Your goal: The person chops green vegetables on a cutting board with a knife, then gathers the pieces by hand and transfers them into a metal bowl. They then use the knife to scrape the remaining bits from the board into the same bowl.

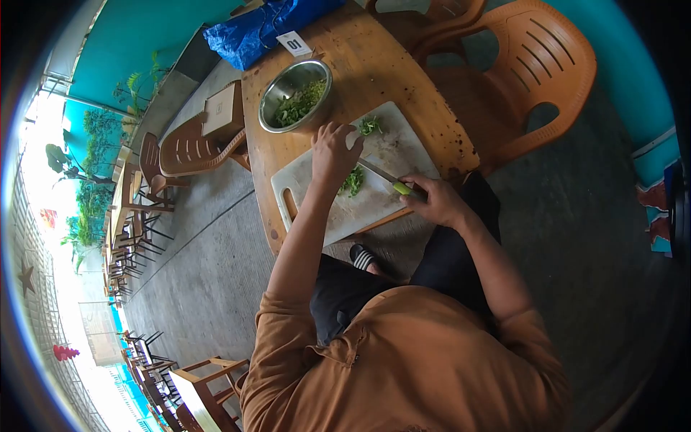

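A knife (380, 173) with a green handle is gripped in my right hand (437, 201), its blade pointing left across the white cutting board (407, 144). My left hand (335, 151) hovers over the board's upper left part, close to the bowl; its fingers are bent, with a gap between thumb and forefinger, and nothing shows in them. One small heap of chopped green leaves (370, 126) lies near the board's far edge. Another heap of cut greens (353, 182) sits nearer to me, left of the blade. Beyond my left hand stands a metal bowl (267, 108) holding chopped greens (301, 105).
The wooden table (356, 54) bears a blue plastic bag (252, 34) and a card marked 01 (294, 44) at its far end. Orange plastic chairs (536, 54) stand on the right. A brown chair (188, 151) holding a cardboard box (222, 111) is at the left.
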Tool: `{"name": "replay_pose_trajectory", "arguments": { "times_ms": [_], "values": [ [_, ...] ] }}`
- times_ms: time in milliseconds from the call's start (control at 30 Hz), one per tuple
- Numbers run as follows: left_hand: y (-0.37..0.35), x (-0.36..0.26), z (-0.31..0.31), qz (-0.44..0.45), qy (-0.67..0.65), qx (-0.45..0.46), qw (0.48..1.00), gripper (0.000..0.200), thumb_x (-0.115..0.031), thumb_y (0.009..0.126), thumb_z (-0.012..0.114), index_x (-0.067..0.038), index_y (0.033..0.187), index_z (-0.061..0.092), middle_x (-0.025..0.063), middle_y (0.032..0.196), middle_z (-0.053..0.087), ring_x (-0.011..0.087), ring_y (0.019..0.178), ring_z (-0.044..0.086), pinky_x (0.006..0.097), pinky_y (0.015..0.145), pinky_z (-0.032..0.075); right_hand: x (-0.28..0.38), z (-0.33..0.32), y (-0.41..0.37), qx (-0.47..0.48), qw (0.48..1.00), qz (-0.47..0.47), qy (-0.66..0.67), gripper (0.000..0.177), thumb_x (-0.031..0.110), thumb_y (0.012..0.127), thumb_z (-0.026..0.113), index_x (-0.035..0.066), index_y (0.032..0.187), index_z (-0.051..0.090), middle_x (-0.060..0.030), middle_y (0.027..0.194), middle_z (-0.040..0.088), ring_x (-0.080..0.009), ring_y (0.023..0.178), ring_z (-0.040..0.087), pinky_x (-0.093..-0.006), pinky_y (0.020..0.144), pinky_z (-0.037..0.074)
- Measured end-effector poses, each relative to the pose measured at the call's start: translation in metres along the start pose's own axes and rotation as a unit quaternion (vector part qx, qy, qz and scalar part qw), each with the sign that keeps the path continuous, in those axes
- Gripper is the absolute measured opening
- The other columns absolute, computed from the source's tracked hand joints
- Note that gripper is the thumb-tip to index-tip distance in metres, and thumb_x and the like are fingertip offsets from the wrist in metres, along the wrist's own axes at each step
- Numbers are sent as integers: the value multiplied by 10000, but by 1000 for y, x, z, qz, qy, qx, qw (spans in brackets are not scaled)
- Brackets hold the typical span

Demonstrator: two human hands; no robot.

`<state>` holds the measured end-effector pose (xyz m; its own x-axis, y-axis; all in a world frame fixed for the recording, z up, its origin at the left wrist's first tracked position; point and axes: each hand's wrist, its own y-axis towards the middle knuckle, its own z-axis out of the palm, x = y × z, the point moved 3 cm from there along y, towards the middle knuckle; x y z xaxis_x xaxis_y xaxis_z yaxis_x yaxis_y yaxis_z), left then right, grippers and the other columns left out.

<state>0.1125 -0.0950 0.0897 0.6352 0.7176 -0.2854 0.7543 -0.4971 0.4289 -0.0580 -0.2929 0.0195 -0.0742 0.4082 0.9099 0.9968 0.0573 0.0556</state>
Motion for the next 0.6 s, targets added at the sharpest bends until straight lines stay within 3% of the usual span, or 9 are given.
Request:
{"name": "replay_pose_trajectory", "arguments": {
  "times_ms": [200, 333, 433, 500, 533, 600],
  "values": [
    [31, -8, 46, -6, 82, 75, 994, 421, -408, 857, 829, -134, 1172, 772, 106, 1216, 716, 326, 1241, 632, 523, 1060, 453, -1, 1, 2, -12, 1000, 6, -16, 507, 411, 944, 769, 92, 1335, 714, -193, 1090, 789, -342, 1042, 775, -433, 906, 605],
    [39, -3, 61, -47, 71, 99, 991, 323, -350, 871, 803, -103, 1077, 781, 118, 1180, 734, 298, 1236, 647, 497, 1048, 460, 3, -2, 2, 7, 1000, 24, -14, 512, 411, 943, 768, 95, 1342, 710, -192, 1083, 790, -349, 1030, 777, -436, 896, 605],
    [43, 2, 54, -68, 13, 34, 997, 270, -291, 884, 796, -81, 1055, 792, 137, 1102, 770, 305, 1111, 723, 477, 957, 528, 2, -3, 2, -10, 1000, 3, -23, 517, 414, 946, 766, 91, 1345, 705, -193, 1078, 789, -345, 1014, 778, -434, 883, 603],
    [41, 13, 37, -119, -132, -4, 984, 327, -275, 905, 809, -43, 1133, 779, 171, 977, 784, 311, 917, 768, 420, 856, 575, 6, -7, 0, 37, 997, 73, 11, 516, 407, 953, 763, 91, 1354, 695, -203, 1085, 784, -349, 1023, 775, -429, 886, 601],
    [38, 14, 24, -132, -138, -16, 982, 297, -246, 936, 794, -32, 1142, 771, 143, 901, 785, 239, 825, 762, 370, 780, 582, 10, -8, -1, 41, 997, 70, 9, 516, 407, 953, 763, 91, 1354, 695, -203, 1085, 784, -349, 1023, 775, -429, 886, 601],
    [26, 22, 1, -162, -203, -41, 965, 265, -217, 943, 793, -12, 1112, 778, 123, 886, 782, 195, 806, 739, 340, 765, 567, 16, -9, -3, 8, 998, 63, 3, 511, 383, 965, 753, 59, 1353, 682, -220, 1110, 778, -358, 1051, 774, -436, 896, 599]
  ]
}}
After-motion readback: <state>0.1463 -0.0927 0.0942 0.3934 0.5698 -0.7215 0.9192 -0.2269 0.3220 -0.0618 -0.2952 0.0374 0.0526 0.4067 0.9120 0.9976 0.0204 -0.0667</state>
